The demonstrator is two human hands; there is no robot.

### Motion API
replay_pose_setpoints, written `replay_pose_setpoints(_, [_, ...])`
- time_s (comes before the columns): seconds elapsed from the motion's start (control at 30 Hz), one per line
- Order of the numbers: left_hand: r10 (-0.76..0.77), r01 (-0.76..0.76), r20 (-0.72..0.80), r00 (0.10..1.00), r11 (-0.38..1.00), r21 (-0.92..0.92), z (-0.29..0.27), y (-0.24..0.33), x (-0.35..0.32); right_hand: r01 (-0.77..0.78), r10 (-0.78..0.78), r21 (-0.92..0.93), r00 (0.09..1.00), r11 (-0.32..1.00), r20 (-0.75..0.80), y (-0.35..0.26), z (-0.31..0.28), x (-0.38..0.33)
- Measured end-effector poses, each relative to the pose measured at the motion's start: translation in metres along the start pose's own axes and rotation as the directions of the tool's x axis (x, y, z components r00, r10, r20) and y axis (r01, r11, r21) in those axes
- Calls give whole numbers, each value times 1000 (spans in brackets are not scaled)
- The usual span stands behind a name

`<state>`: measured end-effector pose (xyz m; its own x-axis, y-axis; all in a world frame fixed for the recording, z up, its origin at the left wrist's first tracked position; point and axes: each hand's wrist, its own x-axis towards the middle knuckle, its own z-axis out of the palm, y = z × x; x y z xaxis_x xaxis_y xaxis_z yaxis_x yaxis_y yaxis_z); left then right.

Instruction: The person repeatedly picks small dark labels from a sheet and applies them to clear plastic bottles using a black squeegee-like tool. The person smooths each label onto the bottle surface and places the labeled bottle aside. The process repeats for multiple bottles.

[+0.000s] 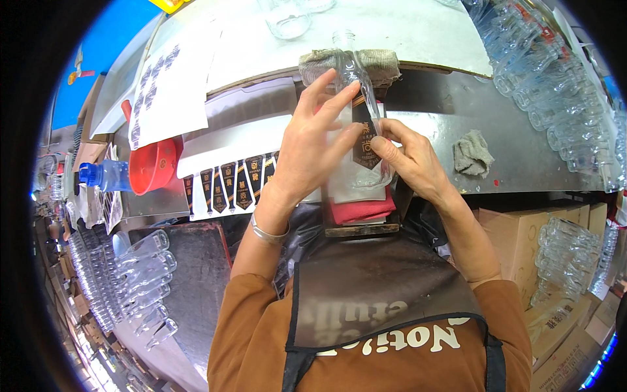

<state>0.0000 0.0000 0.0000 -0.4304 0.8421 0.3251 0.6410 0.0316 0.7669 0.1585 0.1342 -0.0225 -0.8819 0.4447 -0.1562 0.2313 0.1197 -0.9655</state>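
Note:
A clear glass bottle [367, 90] lies on its back with its neck pointing away from me, propped on a rolled grey cloth [385, 66]. A dark tie-shaped label [366, 145] with gold marks and an orange stripe sits on its upper side. My right hand [413, 157] grips the lower right of the bottle, thumb on the label's edge and fingers along the side. With fingers spread, my left hand [313, 134] is over the bottle's left side, its fingertips at the label's upper part. Beneath the bottle is a small stand [362, 229] padded with red cloth [366, 208].
A sheet of similar labels [228, 186] lies to the left, near a red plastic container [155, 163] and a blue-capped bottle [108, 176]. A crumpled grey rag [473, 155] rests at right. Clear bottles [542, 98] crowd the far right; more glassware [140, 281] stands lower left. Cardboard boxes [516, 238] are lower right.

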Motion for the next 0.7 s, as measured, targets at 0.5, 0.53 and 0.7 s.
replay_pose_setpoints(0.5, [-439, 404, 119, 890, 644, -649, 16, 1, -40, -6, 6, 34, 1000, 999, -1, 3, -3, -10])
replay_pose_setpoints(0.53, [-425, 387, 112, 898, 646, -658, 17, 0, -40, 9, -9, 8, 1000, 1000, 1, 4, -2, -10])
replay_pose_setpoints(0.7, [-427, 400, 117, 897, 669, -626, 17, -3, -39, 53, -52, 38, 999, 998, -17, 8, 1, -7])
